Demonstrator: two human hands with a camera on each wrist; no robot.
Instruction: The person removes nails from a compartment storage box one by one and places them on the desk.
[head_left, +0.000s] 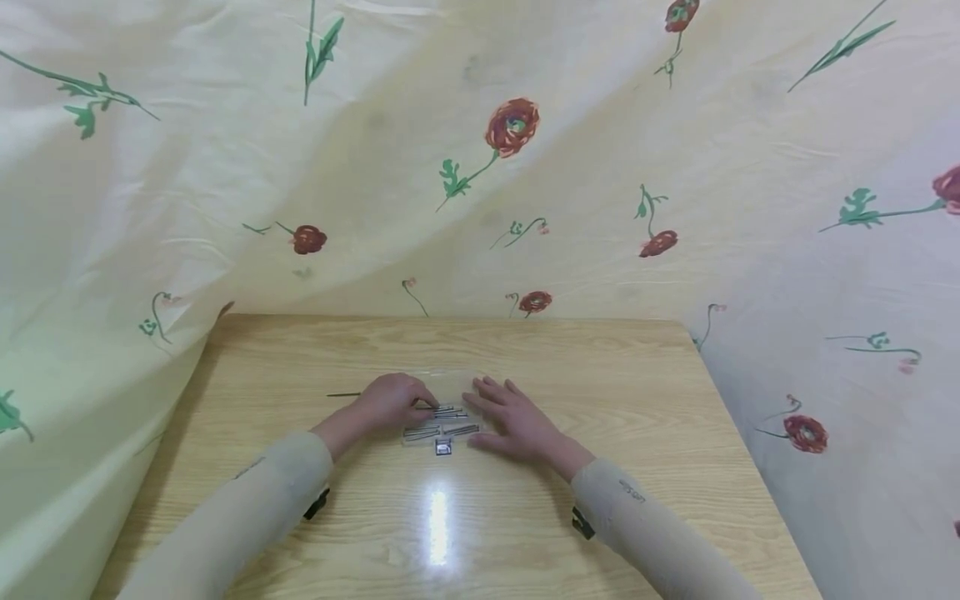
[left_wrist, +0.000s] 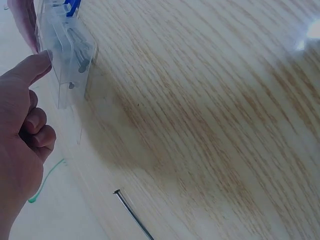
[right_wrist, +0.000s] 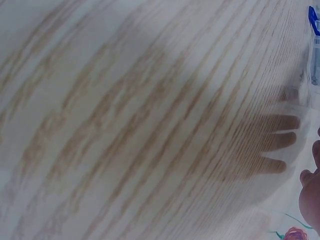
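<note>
A clear plastic box (head_left: 408, 442) with a blue latch (head_left: 443, 447) lies on the table, several metal nails (head_left: 450, 431) lying in its compartments. My left hand (head_left: 392, 400) reaches over the box from the left, thumb and index finger close together among the nails in the back part. In the left wrist view its other fingers are curled, and one fingertip overlaps the clear box wall (left_wrist: 64, 75); I cannot tell whether a nail is pinched there. My right hand (head_left: 517, 421) rests with spread fingers by the box's right side. Only part of it shows in the right wrist view.
A single nail (left_wrist: 132, 214) lies on the wooden table (head_left: 600, 383) to the left of the box. Flower-patterned cloth (head_left: 390, 167) hangs behind the table and along both sides. A bright light reflection shows on the tabletop in front of the box.
</note>
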